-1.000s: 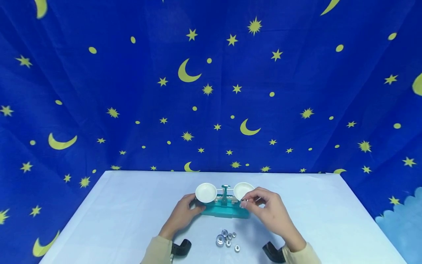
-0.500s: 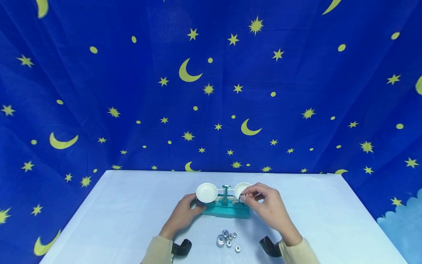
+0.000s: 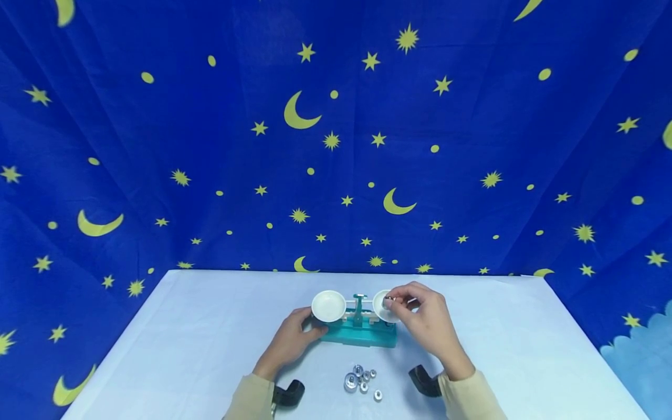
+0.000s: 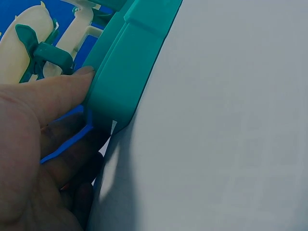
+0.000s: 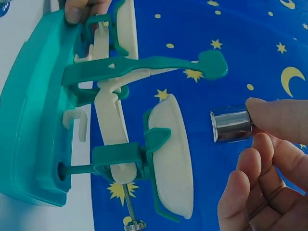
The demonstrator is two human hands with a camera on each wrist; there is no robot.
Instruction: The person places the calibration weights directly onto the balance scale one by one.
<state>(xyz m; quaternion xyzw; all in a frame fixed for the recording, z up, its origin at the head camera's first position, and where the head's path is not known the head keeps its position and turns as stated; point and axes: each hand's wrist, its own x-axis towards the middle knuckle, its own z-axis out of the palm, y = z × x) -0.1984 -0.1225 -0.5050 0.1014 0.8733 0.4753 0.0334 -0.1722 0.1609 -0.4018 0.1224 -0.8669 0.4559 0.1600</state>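
A green balance scale (image 3: 359,335) with two white pans stands on the white table. My left hand (image 3: 291,341) grips the left end of its base, thumb on the green edge (image 4: 120,91) in the left wrist view. Between thumb and fingers, my right hand (image 3: 426,318) pinches a shiny metal weight (image 5: 232,123). In the right wrist view the weight hangs just above the right pan (image 5: 174,156), apart from it. The left pan (image 3: 328,306) holds nothing. My right fingers partly cover the right pan in the head view.
Several metal weights (image 3: 351,382) of different sizes stand in a cluster on the table in front of the scale, one (image 3: 378,395) a little apart. Behind the table (image 3: 236,326) hangs a blue cloth (image 3: 336,175) with yellow moons and stars.
My right hand has moved up and slightly left with the weight, from the front edge of the right pan to over it. The left hand and scale have stayed put.
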